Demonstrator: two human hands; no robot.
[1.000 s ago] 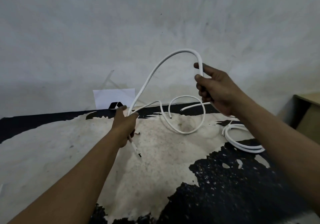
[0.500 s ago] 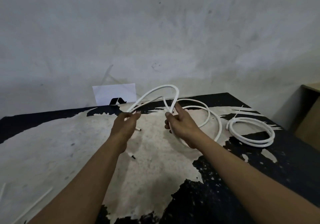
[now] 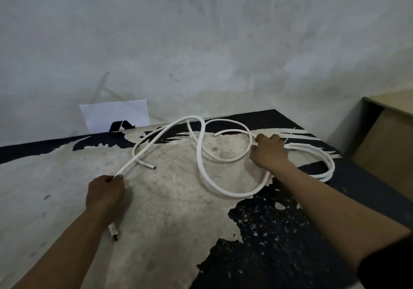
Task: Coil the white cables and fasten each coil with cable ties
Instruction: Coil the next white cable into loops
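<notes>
A long white cable [image 3: 202,168] sprawls in loose loops across the worn table [image 3: 169,217]. My left hand [image 3: 105,193] grips it near one end, and the short tip [image 3: 114,232] pokes out below my fist. My right hand [image 3: 269,152] is further back and to the right, its fingers curled at the cable's far loop. Just beyond that hand lies a finished white coil [image 3: 327,165]. Thin white cable ties [image 3: 290,135] lie behind the coil. A short white cable piece [image 3: 143,162] lies beside the strand I hold.
A white sheet of paper [image 3: 116,113] with a black clip leans on the grey wall at the table's back edge. A wooden cabinet [image 3: 388,136] stands past the table's right edge.
My left hand has pulled the cable end back towards me. My right hand has moved right and down, from the raised arch to the far loop near the coil. The loops now lie on the table.
</notes>
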